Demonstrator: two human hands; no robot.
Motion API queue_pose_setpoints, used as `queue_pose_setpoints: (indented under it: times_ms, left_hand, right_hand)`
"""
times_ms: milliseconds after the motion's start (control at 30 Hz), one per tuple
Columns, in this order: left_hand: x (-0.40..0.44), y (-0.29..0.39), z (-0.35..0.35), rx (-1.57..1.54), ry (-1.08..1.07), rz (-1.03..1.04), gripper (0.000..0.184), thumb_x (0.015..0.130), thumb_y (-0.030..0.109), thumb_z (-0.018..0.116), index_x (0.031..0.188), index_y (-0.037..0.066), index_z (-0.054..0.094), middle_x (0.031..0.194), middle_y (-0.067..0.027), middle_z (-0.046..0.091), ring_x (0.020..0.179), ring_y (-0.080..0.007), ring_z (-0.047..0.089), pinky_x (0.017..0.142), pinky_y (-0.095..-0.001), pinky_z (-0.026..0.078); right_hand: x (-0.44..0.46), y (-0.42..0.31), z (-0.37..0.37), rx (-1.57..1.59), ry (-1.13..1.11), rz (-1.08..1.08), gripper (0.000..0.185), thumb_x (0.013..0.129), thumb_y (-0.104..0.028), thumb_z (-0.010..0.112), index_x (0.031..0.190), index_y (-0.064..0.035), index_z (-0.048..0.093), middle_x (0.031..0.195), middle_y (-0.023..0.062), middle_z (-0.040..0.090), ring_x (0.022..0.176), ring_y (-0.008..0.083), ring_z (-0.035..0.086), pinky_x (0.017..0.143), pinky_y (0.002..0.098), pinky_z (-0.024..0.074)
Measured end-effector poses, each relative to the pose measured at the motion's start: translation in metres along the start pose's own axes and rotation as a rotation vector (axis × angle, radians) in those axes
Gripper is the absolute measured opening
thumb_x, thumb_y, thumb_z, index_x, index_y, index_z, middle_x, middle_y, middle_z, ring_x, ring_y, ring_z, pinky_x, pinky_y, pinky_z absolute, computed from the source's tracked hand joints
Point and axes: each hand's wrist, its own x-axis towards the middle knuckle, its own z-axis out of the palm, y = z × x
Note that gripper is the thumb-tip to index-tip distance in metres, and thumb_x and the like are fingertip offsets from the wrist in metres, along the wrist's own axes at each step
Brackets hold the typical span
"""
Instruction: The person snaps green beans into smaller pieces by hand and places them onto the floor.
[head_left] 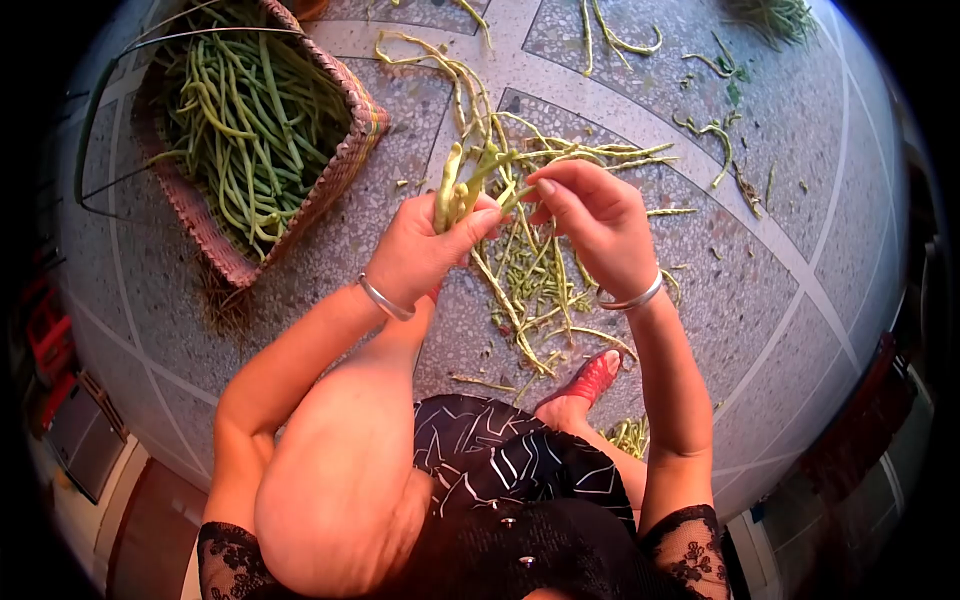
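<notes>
Far L, you've got a woven basket [362, 120] on the speckled floor [740, 340], w/ a big heap of green beans [245, 120] inside. Next over, your L hand [425, 245], w/ a metal bangle [384, 301] at the wrist, is closed round a small bunch of pale beans [450, 195], tops poking up past your thumb. In the ctr., under & beyond your hands, long beans [460, 75] lie tangled on the floor w/ lots of short bean pieces [545, 270] btwn them. Your R hand [597, 215], w/ its own R bangle [632, 301], is just beside the L one, not clasped to it; thumb & forefinger pinch a thin green bit [518, 197] at the edge of the bunch. Can't tell if it's attached or snapped off. Below that hand, a red shoe [592, 378] is near the tangle, w/ a small pile of beans [628, 437] a little further R. Then some stray scraps [748, 190] lie well apart on the floor; top R, partly cut off, a bunch of greens [780, 18].
</notes>
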Motion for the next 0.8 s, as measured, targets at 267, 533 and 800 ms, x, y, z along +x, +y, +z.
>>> queue_pose_setpoints:
  times_ms: [267, 533, 800]
  left_hand:
    - [-0.003, -0.001, 0.013, -0.026, 0.055, 0.191, 0.013, 0.085, 0.012, 0.059, 0.091, 0.001, 0.062, 0.078, -0.0004, 0.061, 0.068, -0.0045, 0.053, 0.06, -0.0186, 0.043]
    - [-0.005, 0.011, 0.013, -0.072, 0.257, 0.193, 0.01, 0.086, 0.011, 0.056, 0.086, 0.005, 0.063, 0.079, -0.0022, 0.063, 0.058, -0.0022, 0.051, 0.053, -0.0159, 0.041]
    - [0.001, 0.021, -0.012, -0.426, 0.289, 0.262, 0.018, 0.09, 0.018, 0.051, 0.093, 0.002, 0.058, 0.084, -0.0096, 0.061, 0.058, -0.0077, 0.049, 0.055, -0.0192, 0.041]
  right_hand:
    - [-0.009, -0.016, 0.011, -0.477, -0.028, -0.344, 0.007, 0.075, -0.003, 0.06, 0.081, -0.0024, 0.057, 0.07, 0.01, 0.055, 0.057, 0.0189, 0.056, 0.052, 0.0277, 0.0431]
    - [-0.027, 0.007, 0.04, 0.222, 0.255, 0.064, 0.008, 0.086, -0.008, 0.055, 0.085, 0.0008, 0.055, 0.071, 0.0004, 0.056, 0.058, 0.0059, 0.052, 0.052, 0.0207, 0.0436]
    - [-0.052, 0.151, -0.048, -0.023, 0.65, 0.249, 0.01, 0.084, -0.012, 0.056, 0.088, -0.0036, 0.055, 0.076, 0.0031, 0.058, 0.06, 0.0095, 0.055, 0.053, 0.0214, 0.0438]
